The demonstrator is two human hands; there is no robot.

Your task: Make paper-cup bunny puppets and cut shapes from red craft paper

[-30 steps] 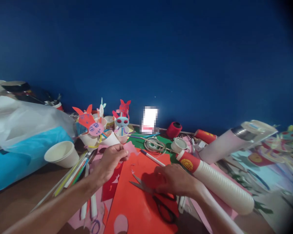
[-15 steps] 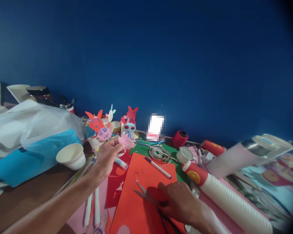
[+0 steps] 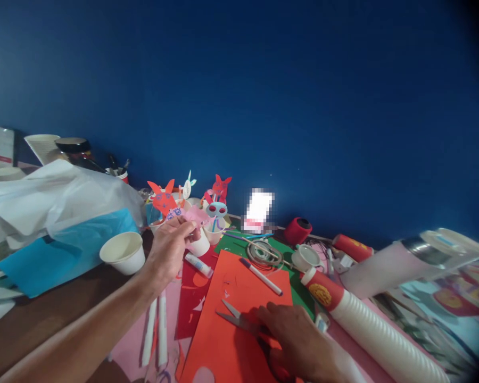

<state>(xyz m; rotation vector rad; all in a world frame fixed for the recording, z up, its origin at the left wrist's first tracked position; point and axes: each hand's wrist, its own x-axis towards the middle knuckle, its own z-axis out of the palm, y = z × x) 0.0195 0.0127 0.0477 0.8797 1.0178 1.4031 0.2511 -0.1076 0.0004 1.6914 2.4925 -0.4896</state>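
Note:
My left hand [image 3: 170,244] is raised over the desk's left middle, pinching a pink paper cutout [image 3: 196,215] between thumb and fingers. Just behind it stand paper cups with animal-face cutouts on sticks, among them an orange eared face [image 3: 162,200] and a pale blue face with red eyes [image 3: 216,209]. My right hand [image 3: 293,332] is low over an orange sheet [image 3: 211,340], its fingers curled about the handles of the scissors [image 3: 235,318]. The blades are parted and point left; the handles are partly hidden. A marker [image 3: 261,276] lies on the sheet above the scissors.
A white paper cup [image 3: 123,253] and blue paper [image 3: 67,255] are at left. A glue stick [image 3: 199,264] lies on red paper. Coiled wire [image 3: 263,252] and a small bowl [image 3: 305,257] stand behind. On the right lie stacked cups [image 3: 383,330] and a bottle [image 3: 379,268].
My left hand has moved slightly left with the pink cutout, which now overlaps the pink face behind it. The scissors have shifted a little left over the orange sheet. The view has turned slightly.

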